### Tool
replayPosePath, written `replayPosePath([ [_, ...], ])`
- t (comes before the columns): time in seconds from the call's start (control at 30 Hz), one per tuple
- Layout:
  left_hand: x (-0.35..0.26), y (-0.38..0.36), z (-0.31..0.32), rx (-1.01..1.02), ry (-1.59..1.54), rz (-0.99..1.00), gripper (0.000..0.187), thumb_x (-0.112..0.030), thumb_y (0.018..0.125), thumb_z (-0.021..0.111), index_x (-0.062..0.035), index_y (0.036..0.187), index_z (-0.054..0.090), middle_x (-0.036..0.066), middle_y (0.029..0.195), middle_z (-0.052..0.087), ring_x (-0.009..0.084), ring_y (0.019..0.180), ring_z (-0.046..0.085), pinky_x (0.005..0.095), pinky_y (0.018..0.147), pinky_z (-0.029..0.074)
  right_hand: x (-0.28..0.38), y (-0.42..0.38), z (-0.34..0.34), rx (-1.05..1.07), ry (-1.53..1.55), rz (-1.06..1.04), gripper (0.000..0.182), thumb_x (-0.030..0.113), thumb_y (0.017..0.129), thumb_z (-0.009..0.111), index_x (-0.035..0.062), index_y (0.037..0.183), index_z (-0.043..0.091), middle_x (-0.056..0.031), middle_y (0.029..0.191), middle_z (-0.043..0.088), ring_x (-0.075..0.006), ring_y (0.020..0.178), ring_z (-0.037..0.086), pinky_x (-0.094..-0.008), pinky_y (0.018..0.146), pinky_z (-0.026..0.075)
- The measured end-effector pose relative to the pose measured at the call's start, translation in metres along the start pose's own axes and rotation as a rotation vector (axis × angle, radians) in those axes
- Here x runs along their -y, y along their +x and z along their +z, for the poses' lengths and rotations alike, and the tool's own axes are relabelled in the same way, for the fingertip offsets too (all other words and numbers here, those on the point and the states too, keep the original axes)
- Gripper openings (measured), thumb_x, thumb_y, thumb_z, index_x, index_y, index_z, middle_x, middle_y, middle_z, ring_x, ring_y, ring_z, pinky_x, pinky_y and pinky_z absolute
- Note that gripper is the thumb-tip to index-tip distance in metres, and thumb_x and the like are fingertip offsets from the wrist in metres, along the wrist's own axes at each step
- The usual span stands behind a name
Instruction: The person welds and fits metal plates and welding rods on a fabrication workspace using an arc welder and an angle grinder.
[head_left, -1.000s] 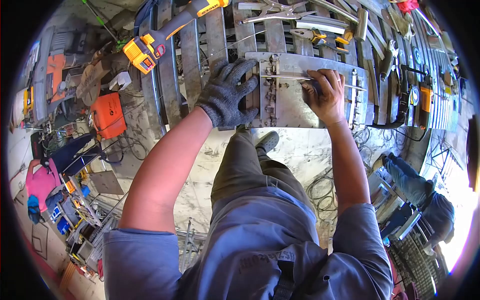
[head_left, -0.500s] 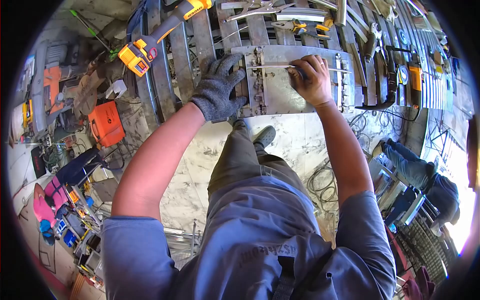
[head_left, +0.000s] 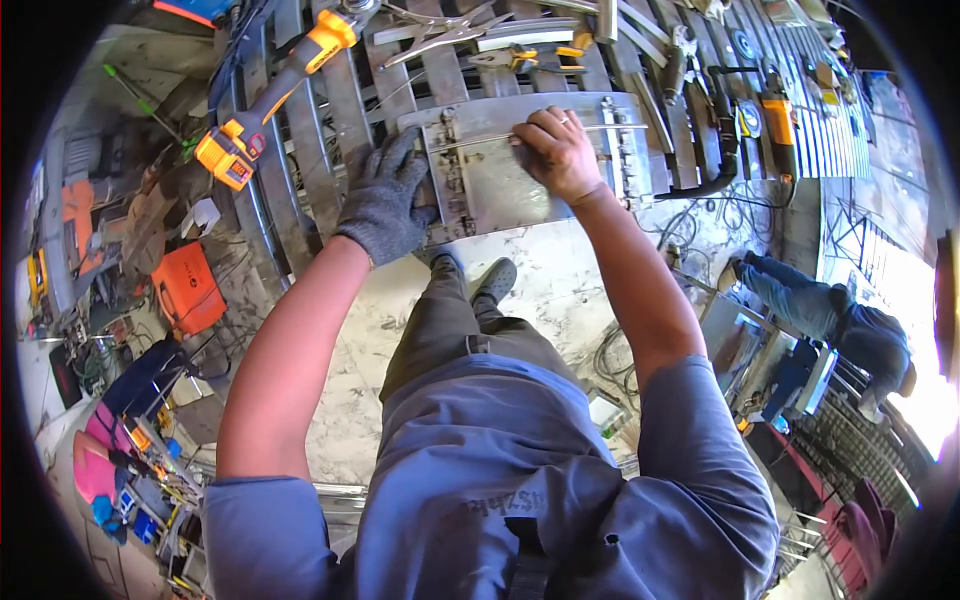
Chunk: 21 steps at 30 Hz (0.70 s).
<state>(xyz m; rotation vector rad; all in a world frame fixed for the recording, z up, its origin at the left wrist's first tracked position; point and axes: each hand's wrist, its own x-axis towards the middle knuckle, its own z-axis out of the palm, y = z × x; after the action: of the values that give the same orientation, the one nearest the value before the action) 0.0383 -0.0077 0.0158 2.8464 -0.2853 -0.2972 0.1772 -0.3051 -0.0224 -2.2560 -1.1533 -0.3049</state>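
Observation:
A flat metal plate [head_left: 515, 190] with two rows of small metal pieces along its sides lies on the slatted metal bench. Across it runs a thin metal rod [head_left: 478, 139]. My right hand [head_left: 557, 155], bare and with a ring, is closed on the rod near its middle, fingers curled. My left hand [head_left: 384, 205], in a grey knit glove, rests with fingers apart at the plate's left edge, partly over the bench slats. What lies under the glove's palm is hidden.
A yellow cordless grinder [head_left: 245, 140] lies at the bench's left. Locking pliers [head_left: 445, 32] and yellow-handled pliers [head_left: 530, 58] lie beyond the plate. Another yellow power tool [head_left: 778, 125] is at right. An orange case [head_left: 190, 290] stands on the floor. A person [head_left: 850, 320] bends at far right.
The whole view has shifted, so the bench, plate and hands appear further left. My right hand stays on the rod, which now slants slightly; my left hand remains at the plate's left edge.

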Motion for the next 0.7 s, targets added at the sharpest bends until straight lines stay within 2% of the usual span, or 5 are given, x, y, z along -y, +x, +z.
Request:
replayPosePath([
  [0.17,0.0,-0.002,-0.003,0.02,-0.008,-0.012,0.074,-0.041,0.087,0.089,-0.0024,0.143,0.063,0.024,0.181,0.031,0.047,0.168,0.028,0.0612,0.139,0.02,0.0,-0.002,0.006,-0.045,-0.026,0.035,0.03,0.009,0.084,0.08,0.0158,0.113,0.075,-0.0037,0.112,0.07,-0.0278,0.109,0.066,-0.0456,0.096,0.047],
  [0.3,-0.001,0.0,-0.007,0.014,-0.011,-0.018,0.072,-0.042,0.086,0.09,-0.0037,0.141,0.064,0.022,0.182,0.032,0.048,0.167,0.029,0.0617,0.138,0.019,0.014,0.018,-0.013,-0.282,-0.01,0.167,0.018,0.004,0.088,0.081,0.0153,0.102,0.076,-0.0007,0.093,0.07,-0.0286,0.095,0.065,-0.0454,0.087,0.043],
  [0.33,-0.002,0.0,-0.009,0.01,-0.011,-0.019,0.072,-0.042,0.086,0.09,-0.004,0.141,0.064,0.021,0.182,0.032,0.0483,0.167,0.03,0.0619,0.138,0.02,0.012,0.021,-0.021,-0.24,-0.036,0.129,0.015,0.007,0.09,0.083,0.0157,0.102,0.076,-0.0006,0.095,0.069,-0.0279,0.096,0.064,-0.0446,0.085,0.043],
  [0.37,-0.003,0.001,-0.012,0.077,0.026,-0.045,0.077,-0.044,0.089,0.087,-0.0048,0.15,0.063,0.019,0.183,0.029,0.0424,0.165,0.034,0.0604,0.138,0.018,0.013,0.019,-0.027,-0.19,-0.047,0.122,0.016,0.008,0.09,0.083,0.0157,0.101,0.076,-0.0008,0.096,0.069,-0.0281,0.096,0.064,-0.0444,0.086,0.043],
  [0.7,0.004,0.0,-0.003,0.034,0.025,0.003,0.077,-0.046,0.09,0.087,-0.0068,0.151,0.06,0.019,0.183,0.028,0.0426,0.166,0.032,0.0627,0.138,0.015,0.016,-0.033,-0.011,-0.074,0.054,0.203,0.013,0.012,0.089,0.084,0.0139,0.1,0.077,-0.0038,0.099,0.068,-0.0303,0.099,0.064,-0.0454,0.09,0.047],
])
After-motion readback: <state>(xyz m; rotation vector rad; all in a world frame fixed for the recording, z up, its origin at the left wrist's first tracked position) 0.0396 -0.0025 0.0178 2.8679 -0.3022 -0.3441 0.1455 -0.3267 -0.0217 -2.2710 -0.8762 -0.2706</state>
